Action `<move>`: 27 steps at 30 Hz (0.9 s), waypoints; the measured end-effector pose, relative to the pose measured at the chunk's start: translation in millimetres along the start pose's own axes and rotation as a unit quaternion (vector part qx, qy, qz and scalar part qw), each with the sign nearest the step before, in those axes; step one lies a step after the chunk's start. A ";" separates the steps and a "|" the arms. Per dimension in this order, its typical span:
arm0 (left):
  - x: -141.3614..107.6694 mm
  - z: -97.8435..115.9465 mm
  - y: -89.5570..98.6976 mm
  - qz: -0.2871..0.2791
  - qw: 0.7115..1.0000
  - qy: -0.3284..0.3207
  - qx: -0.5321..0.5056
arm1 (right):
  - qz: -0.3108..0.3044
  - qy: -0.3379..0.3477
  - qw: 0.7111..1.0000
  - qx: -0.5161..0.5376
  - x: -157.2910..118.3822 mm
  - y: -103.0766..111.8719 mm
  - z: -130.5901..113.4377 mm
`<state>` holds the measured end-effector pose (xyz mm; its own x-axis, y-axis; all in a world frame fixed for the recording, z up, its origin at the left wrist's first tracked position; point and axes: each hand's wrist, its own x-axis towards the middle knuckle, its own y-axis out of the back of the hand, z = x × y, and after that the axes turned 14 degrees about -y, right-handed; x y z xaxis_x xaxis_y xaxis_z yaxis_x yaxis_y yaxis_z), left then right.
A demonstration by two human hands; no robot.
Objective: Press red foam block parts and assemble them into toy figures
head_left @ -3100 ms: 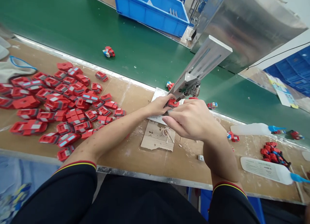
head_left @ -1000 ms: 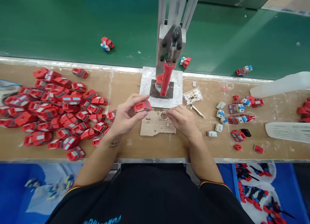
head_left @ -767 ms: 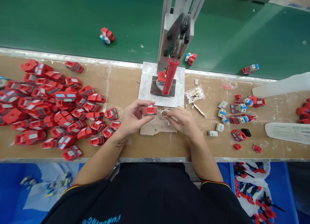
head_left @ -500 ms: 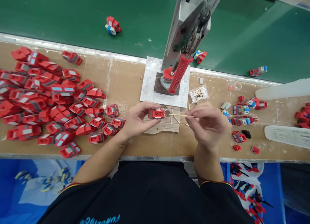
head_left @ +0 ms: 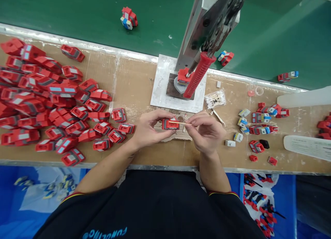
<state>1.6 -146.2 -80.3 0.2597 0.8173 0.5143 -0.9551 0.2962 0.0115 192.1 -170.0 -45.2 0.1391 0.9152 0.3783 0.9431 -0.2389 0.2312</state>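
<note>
Between the thumb and fingers of my left hand point(head_left: 151, 128) is a small red and grey plastic part point(head_left: 167, 124), its recessed face turned up. My right hand point(head_left: 207, 131) pinches a thin wooden swab stick point(head_left: 179, 123), whose tip lies over the recess of the red part. Just beyond both hands, a small clear ring-like dish point(head_left: 182, 118) rests on a piece of cardboard point(head_left: 170, 139), partly hidden by my right fingers. A bag of cotton swabs point(head_left: 215, 99) lies to the right, beyond my right hand.
A lever press with a red handle point(head_left: 199, 75) stands on a metal plate point(head_left: 159, 91) ahead. Red parts point(head_left: 62, 111) are heaped at left. Small white blocks point(head_left: 230, 143) and red-blue pieces point(head_left: 261, 117) lie at right. Behind runs a green surface point(head_left: 85, 18).
My right hand has moved left, bringing the stick from the clear dish onto the red part. The small white blocks beside it are now uncovered. The view has shifted slightly.
</note>
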 end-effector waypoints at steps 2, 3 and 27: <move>-0.1 0.5 0.0 0.001 1.000 -0.003 -0.005 | 0.004 0.005 1.000 -0.017 -0.3 -0.1 0.7; 0.1 1.0 0.1 0.001 1.000 -0.002 -0.005 | 0.006 0.008 1.000 -0.025 -0.4 0.4 1.0; 4.5 -5.2 19.5 0.015 0.986 -0.039 0.162 | -0.166 -0.046 0.953 -0.249 8.7 26.9 26.7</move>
<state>-15.0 -134.2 -82.2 0.2316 0.7789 0.5828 -0.9607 0.0891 0.2628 226.7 -159.8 -59.6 -0.0943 0.9863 0.1357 0.6826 -0.0351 0.7300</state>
